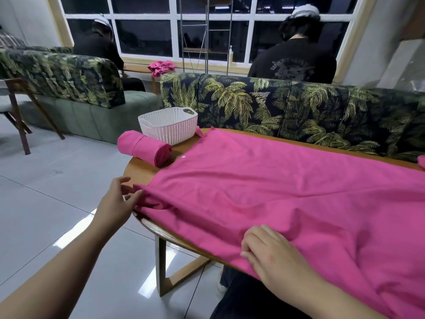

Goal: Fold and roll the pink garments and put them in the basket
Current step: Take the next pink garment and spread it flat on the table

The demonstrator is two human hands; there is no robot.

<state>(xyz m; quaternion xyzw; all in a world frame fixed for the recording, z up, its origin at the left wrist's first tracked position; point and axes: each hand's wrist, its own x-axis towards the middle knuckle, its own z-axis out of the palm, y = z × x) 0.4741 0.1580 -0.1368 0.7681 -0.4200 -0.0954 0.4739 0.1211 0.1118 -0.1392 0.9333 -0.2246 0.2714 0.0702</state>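
Pink garment (264, 185) spread flat across wooden bench (140, 169), near edge overhanging. Left hand (119, 201) pinching bunched fabric at garment's left end. Right hand (271, 252) with fingers curled, gripping near hem. Rolled pink garment (143, 148) lying on bench, touching white basket (169, 125).

Both forearms are bare up to the frame's near edge; no sleeve, cuff, watch or band shows on either. Left hand (117, 201) and right hand (273, 252) carry no gloves and no rings on the visible fingers. Nails short, unpainted. Dark trousers (243, 300) show below the tabletop edge, near centre.
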